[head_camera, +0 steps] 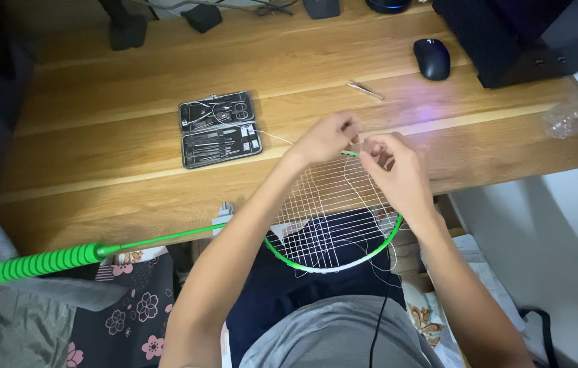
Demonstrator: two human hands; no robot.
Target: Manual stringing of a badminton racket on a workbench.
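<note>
A green and white badminton racket (330, 262) lies across my lap, its green grip (47, 262) pointing left and its head under my hands. My left hand (326, 136) pinches the top of the frame at the desk's front edge. My right hand (394, 170) sits close beside it, fingers closed on a thin white string (350, 180) that loops down over the strung face. Part of the frame's top is hidden by both hands.
An open black manicure tool case (219, 129) lies on the wooden desk (132, 170) to the left. Metal tweezers (365, 89), a dark mouse (432, 58), a black box (513, 41) and crumpled clear plastic (568, 119) sit further back and right.
</note>
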